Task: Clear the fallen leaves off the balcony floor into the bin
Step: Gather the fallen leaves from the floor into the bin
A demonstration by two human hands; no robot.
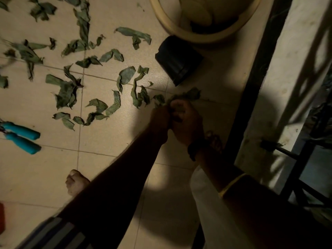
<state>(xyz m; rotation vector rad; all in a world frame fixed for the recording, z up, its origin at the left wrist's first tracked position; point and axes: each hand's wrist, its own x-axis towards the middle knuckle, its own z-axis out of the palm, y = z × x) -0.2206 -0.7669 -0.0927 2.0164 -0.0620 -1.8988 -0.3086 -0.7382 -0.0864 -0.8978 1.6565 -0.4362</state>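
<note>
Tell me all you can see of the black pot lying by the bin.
The black pot is a small, dark, plastic-looking planter with faint vertical ribs on its wall. It lies tipped on its side on the floor, just below the cream bin, close to its rim or touching it. Which end is its mouth cannot be told. Neither hand touches it; leaves lie to its left.

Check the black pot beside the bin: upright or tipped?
Tipped. The black pot lies on its side on the floor tiles, rim pointing away from the cream bin.
</note>
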